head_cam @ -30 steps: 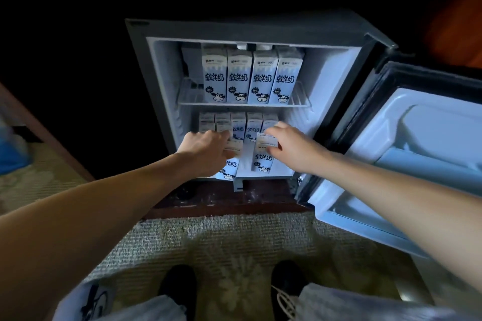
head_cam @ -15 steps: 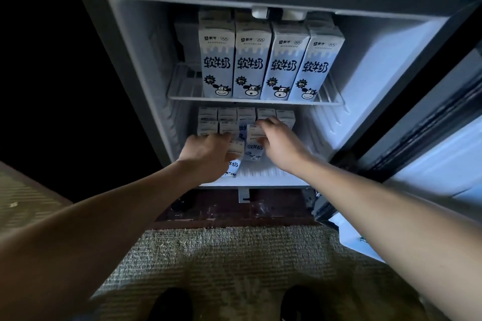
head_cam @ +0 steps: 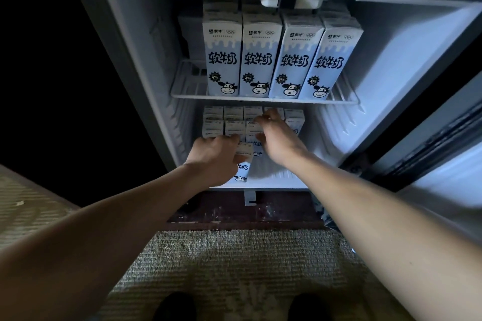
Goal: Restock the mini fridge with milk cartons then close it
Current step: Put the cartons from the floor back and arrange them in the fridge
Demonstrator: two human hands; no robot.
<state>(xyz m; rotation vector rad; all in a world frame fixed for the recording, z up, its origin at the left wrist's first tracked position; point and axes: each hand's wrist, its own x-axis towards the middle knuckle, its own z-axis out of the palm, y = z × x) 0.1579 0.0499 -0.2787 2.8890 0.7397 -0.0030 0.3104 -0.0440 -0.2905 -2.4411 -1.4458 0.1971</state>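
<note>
The mini fridge (head_cam: 146,65) stands open, its door (head_cam: 448,154) swung out to the right. Several blue-and-white milk cartons (head_cam: 260,57) line the upper wire shelf (head_cam: 260,99). More cartons (head_cam: 234,117) fill the back of the lower compartment. My left hand (head_cam: 214,156) grips an upright carton (head_cam: 243,161) at the front of the fridge floor. My right hand (head_cam: 279,135) reaches over another carton (head_cam: 254,133) deeper in, fingers stretched onto the tops of the back row; its palm hides most of that carton.
The fridge sits on a dark wooden base (head_cam: 247,211). A woven carpet (head_cam: 234,268) lies in front, with my two dark shoes (head_cam: 174,307) at the bottom edge. White fridge floor (head_cam: 276,172) shows to the right of the cartons.
The camera has come closer to the fridge. Both hands have pushed their cartons deeper into the lower compartment, the right one farther in toward the back row.
</note>
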